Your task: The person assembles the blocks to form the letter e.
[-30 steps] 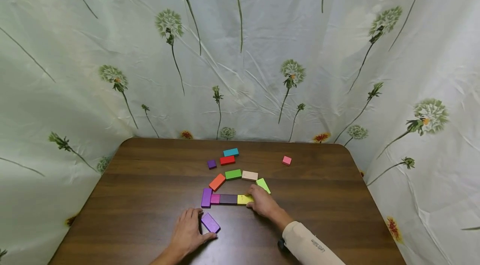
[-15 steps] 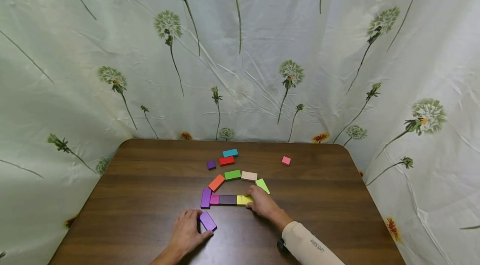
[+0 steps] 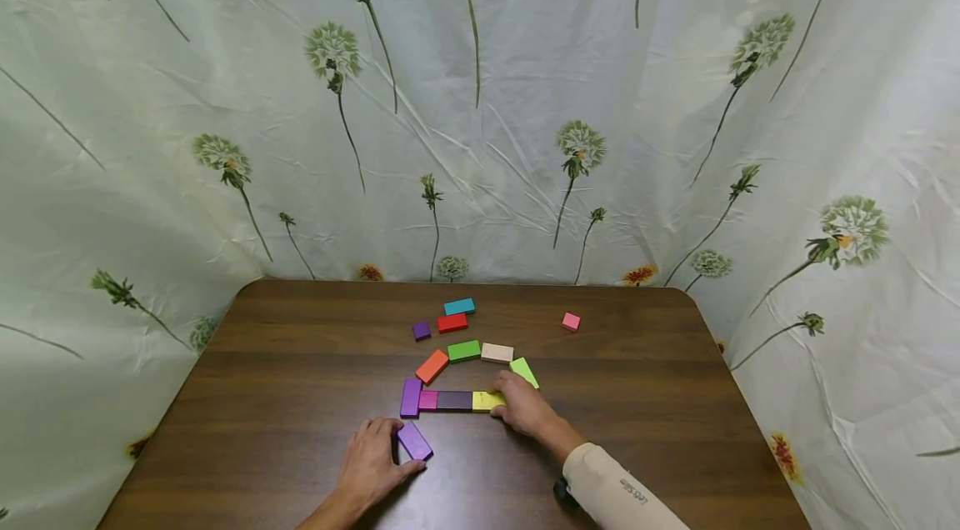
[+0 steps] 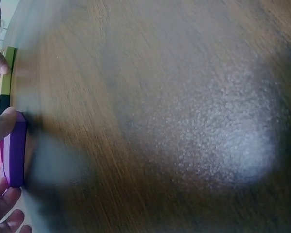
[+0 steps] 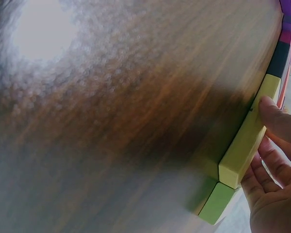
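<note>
In the head view, my left hand (image 3: 369, 463) pinches a purple block (image 3: 415, 441) between thumb and fingertips. The block lies slanted, just in front of the row. My right hand (image 3: 529, 410) pinches the yellow block (image 3: 484, 402) at the row's right end, covering part of it. Leftward from the yellow one come a dark block (image 3: 454, 402), a magenta block (image 3: 428, 401) and another purple block (image 3: 410, 398) set crosswise. The right wrist view shows my thumb on the long side of the yellow block, with a green block (image 5: 217, 203) at its near end.
Behind the row, orange (image 3: 432, 366), green (image 3: 463, 351), beige (image 3: 497, 352) and lime (image 3: 524, 372) blocks form an arch. Farther back lie teal (image 3: 459, 307), red (image 3: 452, 322), dark purple (image 3: 422, 331) and pink (image 3: 571, 321) blocks. A floral curtain (image 3: 510, 55) hangs behind the table (image 3: 652, 397).
My left hand has shifted the slanted purple block slightly away from me and to the left, closer to the crosswise purple block. My right hand stays on the yellow block.
</note>
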The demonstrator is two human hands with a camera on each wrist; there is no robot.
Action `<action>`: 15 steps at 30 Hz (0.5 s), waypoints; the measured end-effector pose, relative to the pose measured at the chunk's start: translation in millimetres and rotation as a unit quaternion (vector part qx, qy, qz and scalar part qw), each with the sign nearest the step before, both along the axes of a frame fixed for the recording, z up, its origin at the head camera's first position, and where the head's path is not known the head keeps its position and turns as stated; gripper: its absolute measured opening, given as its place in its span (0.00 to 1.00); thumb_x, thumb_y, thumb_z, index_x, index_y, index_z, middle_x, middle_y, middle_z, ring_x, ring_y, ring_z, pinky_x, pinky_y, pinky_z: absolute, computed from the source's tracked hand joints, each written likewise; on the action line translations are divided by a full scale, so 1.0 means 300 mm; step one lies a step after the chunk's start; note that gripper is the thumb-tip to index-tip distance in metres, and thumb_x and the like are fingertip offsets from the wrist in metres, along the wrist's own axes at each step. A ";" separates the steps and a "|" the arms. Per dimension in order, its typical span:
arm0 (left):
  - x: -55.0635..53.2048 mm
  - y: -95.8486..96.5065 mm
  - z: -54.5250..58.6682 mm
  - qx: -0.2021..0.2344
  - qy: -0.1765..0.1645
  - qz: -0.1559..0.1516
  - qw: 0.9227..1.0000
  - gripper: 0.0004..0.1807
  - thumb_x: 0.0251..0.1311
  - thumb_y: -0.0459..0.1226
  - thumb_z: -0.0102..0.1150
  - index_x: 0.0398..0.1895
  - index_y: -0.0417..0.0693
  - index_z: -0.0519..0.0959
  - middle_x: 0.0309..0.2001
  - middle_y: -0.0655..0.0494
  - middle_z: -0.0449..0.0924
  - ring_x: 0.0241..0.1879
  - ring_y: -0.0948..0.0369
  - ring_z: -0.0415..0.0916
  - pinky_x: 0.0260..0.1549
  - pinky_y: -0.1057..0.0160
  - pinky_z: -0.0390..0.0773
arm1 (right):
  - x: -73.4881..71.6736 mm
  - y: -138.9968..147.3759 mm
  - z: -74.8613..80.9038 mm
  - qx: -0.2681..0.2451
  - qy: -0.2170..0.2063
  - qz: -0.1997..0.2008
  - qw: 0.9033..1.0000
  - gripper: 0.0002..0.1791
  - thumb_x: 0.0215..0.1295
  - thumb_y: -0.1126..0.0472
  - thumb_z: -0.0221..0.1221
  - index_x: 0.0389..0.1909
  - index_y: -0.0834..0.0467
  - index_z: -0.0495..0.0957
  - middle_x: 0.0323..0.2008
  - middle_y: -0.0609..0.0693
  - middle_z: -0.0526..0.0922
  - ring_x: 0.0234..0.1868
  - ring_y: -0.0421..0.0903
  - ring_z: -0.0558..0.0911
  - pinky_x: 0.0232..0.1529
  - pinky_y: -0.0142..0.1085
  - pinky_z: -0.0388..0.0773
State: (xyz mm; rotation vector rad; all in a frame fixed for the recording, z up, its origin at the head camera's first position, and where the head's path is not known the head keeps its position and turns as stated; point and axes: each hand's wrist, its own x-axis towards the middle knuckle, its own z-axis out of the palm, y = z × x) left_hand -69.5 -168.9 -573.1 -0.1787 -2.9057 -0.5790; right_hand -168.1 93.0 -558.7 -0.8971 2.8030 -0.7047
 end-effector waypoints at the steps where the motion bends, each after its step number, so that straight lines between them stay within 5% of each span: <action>1: -0.001 0.000 0.000 0.000 -0.002 0.001 1.000 0.36 0.29 0.54 0.78 0.40 0.42 0.79 0.38 0.49 0.79 0.41 0.52 0.73 0.38 0.51 0.73 | 0.000 0.000 -0.001 -0.001 0.003 0.001 1.000 0.12 0.54 0.64 0.68 0.38 0.64 0.82 0.33 0.48 0.76 0.38 0.44 0.77 0.41 0.36 0.75; 15: -0.006 -0.004 0.004 -0.011 -0.012 -0.003 1.000 0.36 0.31 0.54 0.77 0.42 0.41 0.78 0.39 0.48 0.79 0.41 0.52 0.72 0.40 0.51 0.73 | 0.000 -0.001 -0.004 0.000 0.009 0.002 1.000 0.12 0.54 0.63 0.69 0.38 0.64 0.82 0.34 0.48 0.77 0.38 0.43 0.77 0.41 0.35 0.75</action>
